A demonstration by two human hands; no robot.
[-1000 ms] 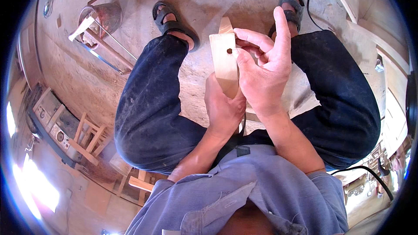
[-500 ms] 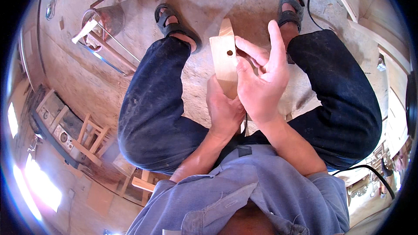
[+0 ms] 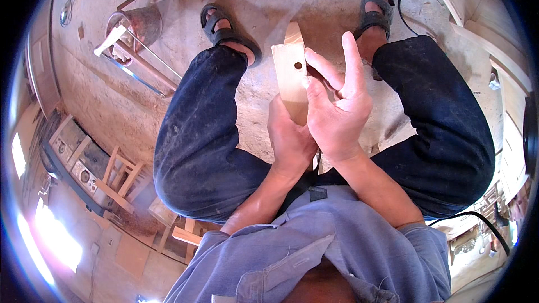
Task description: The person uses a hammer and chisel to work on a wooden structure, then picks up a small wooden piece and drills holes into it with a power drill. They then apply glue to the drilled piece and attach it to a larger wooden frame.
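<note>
Pale wood makes up the small block [image 3: 292, 81] at the centre of the head view, held above the bare floor [image 3: 252, 106] between the person's knees. A dark round hole pierces its upper face, off to the right and nearer the far end. A tapered wooden tip [image 3: 293, 33] shows past that end; whether it belongs to the same piece, I cannot tell. The left hand [image 3: 291, 137] has its fingers closed around the near end of the block. The right hand [image 3: 339, 115] stands beside its right edge, fingers spread apart and one pointing away from the body, with the thumb tip at the edge of the block just below the hole.

Dark trousers [image 3: 205, 134] cover the bent legs, a blue-grey shirt [image 3: 306, 247] the body; black sandals [image 3: 227, 31] are on the feet. On the person's left, a frame saw [image 3: 143, 62] slants across the mouth of a bucket [image 3: 150, 25], and further back is a wooden frame [image 3: 115, 196]. A black cable [image 3: 400, 5] lies near the right foot.
</note>
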